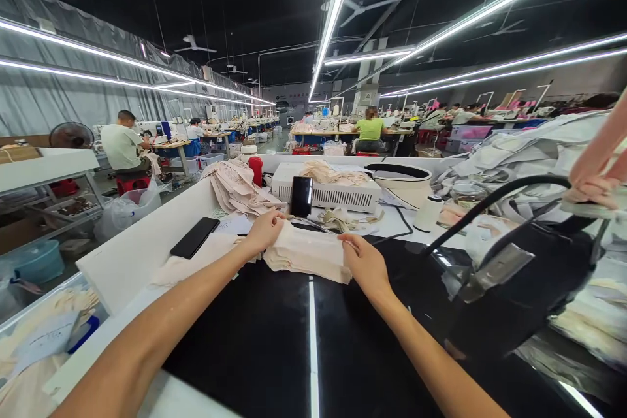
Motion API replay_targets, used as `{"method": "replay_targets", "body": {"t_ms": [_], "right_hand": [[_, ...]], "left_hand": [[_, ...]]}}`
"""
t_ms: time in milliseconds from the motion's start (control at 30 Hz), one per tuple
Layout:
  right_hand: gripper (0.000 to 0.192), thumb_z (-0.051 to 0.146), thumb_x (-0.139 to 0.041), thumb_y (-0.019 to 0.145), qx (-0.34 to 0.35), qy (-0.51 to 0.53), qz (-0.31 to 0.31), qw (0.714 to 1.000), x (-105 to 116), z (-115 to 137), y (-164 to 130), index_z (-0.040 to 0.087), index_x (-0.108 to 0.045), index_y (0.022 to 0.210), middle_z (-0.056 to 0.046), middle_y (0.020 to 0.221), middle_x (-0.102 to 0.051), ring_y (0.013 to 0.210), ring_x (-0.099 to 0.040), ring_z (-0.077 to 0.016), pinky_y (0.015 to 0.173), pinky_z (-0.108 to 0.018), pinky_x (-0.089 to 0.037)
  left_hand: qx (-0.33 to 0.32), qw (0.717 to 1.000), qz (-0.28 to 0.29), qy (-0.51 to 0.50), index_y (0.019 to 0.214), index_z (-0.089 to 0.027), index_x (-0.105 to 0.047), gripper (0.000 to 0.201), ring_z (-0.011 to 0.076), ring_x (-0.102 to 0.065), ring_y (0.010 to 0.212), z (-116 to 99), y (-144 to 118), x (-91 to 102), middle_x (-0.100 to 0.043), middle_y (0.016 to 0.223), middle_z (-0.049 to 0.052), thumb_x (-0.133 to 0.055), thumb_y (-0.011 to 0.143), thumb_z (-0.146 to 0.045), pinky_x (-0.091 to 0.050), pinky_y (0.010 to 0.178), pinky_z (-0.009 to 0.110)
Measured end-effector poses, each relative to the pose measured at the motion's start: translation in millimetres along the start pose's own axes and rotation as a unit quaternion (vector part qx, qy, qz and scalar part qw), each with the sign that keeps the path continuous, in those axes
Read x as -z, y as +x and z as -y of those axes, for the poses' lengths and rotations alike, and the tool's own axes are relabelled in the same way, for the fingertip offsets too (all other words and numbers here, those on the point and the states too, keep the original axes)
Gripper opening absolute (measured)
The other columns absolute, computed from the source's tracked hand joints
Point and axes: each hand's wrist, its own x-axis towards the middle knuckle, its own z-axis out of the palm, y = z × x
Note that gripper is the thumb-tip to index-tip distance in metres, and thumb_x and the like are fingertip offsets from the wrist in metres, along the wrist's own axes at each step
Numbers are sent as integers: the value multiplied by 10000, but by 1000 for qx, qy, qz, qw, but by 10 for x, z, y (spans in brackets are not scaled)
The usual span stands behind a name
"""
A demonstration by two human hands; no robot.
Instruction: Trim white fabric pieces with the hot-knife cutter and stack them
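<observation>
Both hands rest on a small stack of pale cloth pieces [307, 253] that lies on the black worktop [264, 339], near its far edge. The left hand [264, 230] presses on the stack's left end with its fingers curled over the top layer, and the right hand [365, 262] holds the right end, thumb on top and fingers closed around the edge, so the stack is pinched between the two. The pieces look squared up and lie flat, which suggests the bundle is already gathered and is being evened or folded; nothing shows it tied, bagged or moved on, so that part appears left to do. More of the same cloth waits close by: a draped pile [238, 186] behind the left hand and a loose heap [333, 173] on top of a white box [328, 194], so much of the work seems undone. A dark phone [194, 237] lies flat just left of the stack, and a second phone [301, 196] stands propped against the white box. A black cable [490, 202] arches over the right side of the worktop. At the far right edge another person's hand [595, 173] holds something pale above a heap of white fabric [529, 150]. Other people sit at tables further down the hall.
</observation>
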Motion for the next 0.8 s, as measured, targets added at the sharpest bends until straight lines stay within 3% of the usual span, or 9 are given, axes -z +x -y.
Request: {"method": "replay_targets", "body": {"t_ms": [167,300,467,533,633,800], "right_hand": [[189,329,-677,1016,6,-34,33,999,-85,-86,-1,176,-760,1092,-105,1122,-772,1108,-724,-275,1080,-514,-541],[291,263,-570,915,22,-33,32,999,-29,-78,-108,189,-796,1082,-165,1196,-780,1223,-688,-366,1161,-576,-460],[315,364,-563,881,47,10,42,998,58,39,-300,244,-801,1049,-130,1178,-799,1144,-715,-363,1086,-556,-523],[315,389,-559,876,52,30,51,997,58,106,-380,260,-798,1035,-121,1157,-802,1114,-724,-360,1033,-552,-558],[313,413,-552,874,60,62,70,994,25,212,-491,272,-794,1014,-115,1142,-808,1112,-734,-352,965,-529,-596],[305,435,-561,878,67,105,114,986,-31,404,-666,264,-798,963,-114,1066,-818,991,-761,-316,853,-471,-635]], "left_hand": [[27,999,41,11,1361,-172,-675,358,272,-717,1148,88,-76,-80,-687,1355,112,-721,1084,-394,-643,975,474],[61,995,69,41,1357,-164,-670,358,249,-734,1079,157,-143,195,-704,1301,106,-714,1090,-398,-659,917,440],[96,981,73,149,1322,-161,-688,333,266,-721,1129,342,-369,863,-701,1315,105,-728,1080,-386,-643,966,468],[109,973,72,189,1334,-165,-684,339,272,-713,1155,441,-502,1034,-692,1341,111,-734,1075,-378,-636,986,482],[117,967,74,214,1340,-167,-684,345,277,-710,1170,576,-660,1111,-690,1350,113,-736,1074,-380,-631,1000,493],[115,975,62,181,1329,-164,-688,337,273,-716,1155,726,-703,1066,-697,1335,108,-730,1079,-385,-636,988,481]]}}
